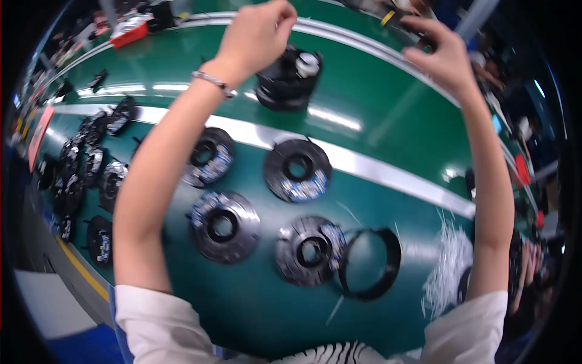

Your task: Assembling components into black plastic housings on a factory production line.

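My left hand is raised over the green belt with its fingers closed; what they hold, if anything, is hidden. Just below it stands a black housing with a silver-white round piece on top. Over the far right of the belt, my right hand has its thumb and fingers spread, with nothing seen between them. Nearer me lie several black discs with open centres and blue circuit boards, among them one disc, another disc and a third disc. A black ring rests against the third disc.
A heap of similar black parts covers the table's left side. White thin strips lie in a bundle by my right forearm. A pale metal rail divides table and belt. A red bin stands at the far left.
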Available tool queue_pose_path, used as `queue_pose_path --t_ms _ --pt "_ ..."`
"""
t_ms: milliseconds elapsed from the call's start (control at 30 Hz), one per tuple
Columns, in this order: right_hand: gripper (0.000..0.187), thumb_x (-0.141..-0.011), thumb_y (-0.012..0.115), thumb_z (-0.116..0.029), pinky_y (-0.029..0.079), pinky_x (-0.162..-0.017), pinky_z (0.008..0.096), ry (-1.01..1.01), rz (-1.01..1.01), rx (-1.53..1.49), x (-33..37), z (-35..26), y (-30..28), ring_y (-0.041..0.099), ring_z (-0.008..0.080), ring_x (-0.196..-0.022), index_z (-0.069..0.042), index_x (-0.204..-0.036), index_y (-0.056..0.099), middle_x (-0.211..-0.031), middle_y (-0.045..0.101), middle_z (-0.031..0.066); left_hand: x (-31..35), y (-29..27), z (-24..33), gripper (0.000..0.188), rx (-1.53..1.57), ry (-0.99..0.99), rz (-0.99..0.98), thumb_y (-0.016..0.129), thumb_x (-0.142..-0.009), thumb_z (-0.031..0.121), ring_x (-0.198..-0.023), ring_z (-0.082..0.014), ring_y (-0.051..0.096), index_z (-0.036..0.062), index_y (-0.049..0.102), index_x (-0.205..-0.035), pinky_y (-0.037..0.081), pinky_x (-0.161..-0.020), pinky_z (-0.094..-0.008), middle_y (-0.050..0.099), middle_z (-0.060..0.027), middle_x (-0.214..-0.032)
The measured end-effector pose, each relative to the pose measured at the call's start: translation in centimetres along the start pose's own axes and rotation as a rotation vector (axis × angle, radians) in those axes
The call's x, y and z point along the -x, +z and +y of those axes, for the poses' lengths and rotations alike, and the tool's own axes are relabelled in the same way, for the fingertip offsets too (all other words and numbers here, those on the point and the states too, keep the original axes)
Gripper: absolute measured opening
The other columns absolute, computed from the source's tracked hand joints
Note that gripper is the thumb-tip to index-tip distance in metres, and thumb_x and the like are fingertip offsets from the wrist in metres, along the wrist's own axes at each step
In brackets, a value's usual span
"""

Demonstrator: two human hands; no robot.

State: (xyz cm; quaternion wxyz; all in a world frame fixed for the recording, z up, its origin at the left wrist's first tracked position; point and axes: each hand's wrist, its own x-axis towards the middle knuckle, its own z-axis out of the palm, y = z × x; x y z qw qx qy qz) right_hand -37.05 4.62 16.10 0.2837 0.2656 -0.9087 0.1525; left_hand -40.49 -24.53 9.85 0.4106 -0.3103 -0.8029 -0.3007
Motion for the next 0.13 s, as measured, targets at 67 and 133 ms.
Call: queue_pose_path --t_ms 67,133 --pt "0.046 -0.074 0.063 -0.014 0.045 -0.076 0.0219 0.248 0.009 -0.208 5.4 0.0 -5.4 0.058 0.0142 -0.084 -0.009 -0.118 0.054 -0.1 0.06 0.0105 0.0 0.2 7.5 0.01 0.373 -0.012 -0.097 0.058 -0.079 0.006 -0.059 -0.0175 0.061 -0.0023 0.056 -0.083 0.047 -0.054 -0.0262 0.06 -0.0125 -0.067" --pt "0.047 -0.077 0.059 -0.012 0.045 -0.085 0.0248 0.286 0.026 -0.437 10.3 -1.1 -8.1 0.058 0.0192 -0.098 -0.008 -0.122 0.05 -0.105 0.059 0.0141 0.8 1.4 12.8 0.006 0.59 0.107 -0.219 0.059 -0.075 0.004 -0.054 -0.0202 0.058 -0.0012 0.055 -0.077 0.044 -0.052 -0.0272 0.058 -0.0134 -0.062"
